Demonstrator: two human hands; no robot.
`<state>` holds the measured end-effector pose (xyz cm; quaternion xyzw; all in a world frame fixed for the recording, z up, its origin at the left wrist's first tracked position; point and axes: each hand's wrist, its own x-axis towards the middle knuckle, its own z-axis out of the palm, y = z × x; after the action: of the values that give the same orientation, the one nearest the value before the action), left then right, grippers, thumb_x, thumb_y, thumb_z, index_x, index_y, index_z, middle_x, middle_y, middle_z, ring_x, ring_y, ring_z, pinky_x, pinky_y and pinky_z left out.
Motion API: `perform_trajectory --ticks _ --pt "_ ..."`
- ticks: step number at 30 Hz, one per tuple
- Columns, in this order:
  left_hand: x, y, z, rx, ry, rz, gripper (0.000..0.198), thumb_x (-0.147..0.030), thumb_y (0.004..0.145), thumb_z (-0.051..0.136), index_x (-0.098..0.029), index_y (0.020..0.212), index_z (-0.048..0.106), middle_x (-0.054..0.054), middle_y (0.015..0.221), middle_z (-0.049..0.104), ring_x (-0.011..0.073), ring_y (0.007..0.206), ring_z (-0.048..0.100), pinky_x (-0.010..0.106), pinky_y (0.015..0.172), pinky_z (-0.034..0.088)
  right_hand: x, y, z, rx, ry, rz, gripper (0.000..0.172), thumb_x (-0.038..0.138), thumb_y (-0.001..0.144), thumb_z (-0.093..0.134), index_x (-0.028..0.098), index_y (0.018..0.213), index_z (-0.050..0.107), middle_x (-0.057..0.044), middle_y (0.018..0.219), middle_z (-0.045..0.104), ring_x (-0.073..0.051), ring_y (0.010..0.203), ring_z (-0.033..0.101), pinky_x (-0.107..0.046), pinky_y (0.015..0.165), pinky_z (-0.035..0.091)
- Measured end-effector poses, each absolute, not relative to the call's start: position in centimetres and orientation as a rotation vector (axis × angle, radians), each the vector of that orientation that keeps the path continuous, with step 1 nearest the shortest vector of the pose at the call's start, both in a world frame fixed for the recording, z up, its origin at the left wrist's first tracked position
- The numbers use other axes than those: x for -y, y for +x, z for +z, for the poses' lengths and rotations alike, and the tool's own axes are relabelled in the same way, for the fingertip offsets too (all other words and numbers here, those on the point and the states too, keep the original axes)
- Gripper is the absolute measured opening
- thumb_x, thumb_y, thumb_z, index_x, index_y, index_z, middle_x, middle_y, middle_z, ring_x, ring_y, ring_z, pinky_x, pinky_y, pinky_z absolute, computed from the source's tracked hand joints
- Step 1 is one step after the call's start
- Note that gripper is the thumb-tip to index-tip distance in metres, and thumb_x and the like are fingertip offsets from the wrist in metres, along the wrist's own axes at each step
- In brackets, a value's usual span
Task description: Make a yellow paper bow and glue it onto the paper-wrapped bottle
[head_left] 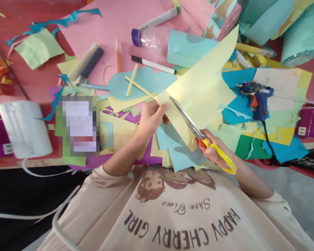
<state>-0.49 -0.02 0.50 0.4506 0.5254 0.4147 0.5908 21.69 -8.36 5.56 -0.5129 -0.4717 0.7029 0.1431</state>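
A large pale yellow sheet of paper [199, 80] is pinched at its left edge by my left hand [154, 115], thumb on top. My right hand [211, 150] grips the scissors [214, 153], which have yellow and red handles. Their metal blades lie along the sheet and point up-left toward my left thumb, with paper on both sides of them. Whether the blades are fully closed I cannot tell. Just beyond my left hand, two thin yellow paper strips [132, 82] cross each other over a light blue paper piece [143, 83].
A plastic bottle [157, 40] wrapped in light blue paper lies beyond the sheet, near a black-capped marker [154, 65]. At right rests a blue glue gun [260, 99] with its cord. A white box-like device [24, 129] and a blurred rectangle [80, 125] are at left.
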Motion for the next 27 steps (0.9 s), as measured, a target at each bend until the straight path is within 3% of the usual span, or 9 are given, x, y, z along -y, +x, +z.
perform_trajectory --ticks 5,12,23,27 --pt "-0.3 -0.7 0.2 -1.166 0.97 0.986 0.043 -0.054 0.08 0.061 -0.019 0.055 0.053 -0.002 0.042 0.057 0.0094 0.033 0.053 0.018 0.031 0.038 8.2 21.6 5.8 1.452 -1.476 2.01 0.074 0.086 0.073 0.044 0.021 0.109 0.044 0.005 0.069 0.036 -0.009 0.055 0.028 -0.022 0.043 0.023" --pt "-0.2 -0.5 0.8 -1.241 1.086 1.056 0.042 -0.044 0.081 0.064 -0.019 0.051 0.05 -0.004 0.036 0.051 0.0071 0.029 0.049 0.016 0.029 0.033 8.2 21.9 6.2 1.575 -1.428 1.993 0.067 0.082 0.081 0.037 0.021 0.11 0.041 0.005 0.069 0.038 -0.008 0.05 0.029 -0.023 0.042 0.024" --pt "0.2 -0.6 0.9 -1.271 1.146 0.993 0.04 -0.038 0.085 0.061 -0.019 0.05 0.051 -0.004 0.037 0.052 0.0065 0.031 0.049 0.015 0.032 0.038 7.1 22.0 7.0 1.642 -1.328 2.101 0.057 0.077 0.088 0.029 0.024 0.106 0.034 0.002 0.078 0.039 -0.008 0.05 0.034 -0.024 0.041 0.03" --pt "0.2 -0.6 1.0 -1.28 1.15 0.992 0.042 -0.039 0.085 0.061 -0.019 0.05 0.052 -0.004 0.037 0.052 0.006 0.031 0.049 0.014 0.032 0.036 7.3 21.8 6.4 1.628 -1.328 2.081 0.061 0.079 0.085 0.032 0.024 0.11 0.036 0.003 0.077 0.041 -0.007 0.049 0.032 -0.024 0.041 0.03"
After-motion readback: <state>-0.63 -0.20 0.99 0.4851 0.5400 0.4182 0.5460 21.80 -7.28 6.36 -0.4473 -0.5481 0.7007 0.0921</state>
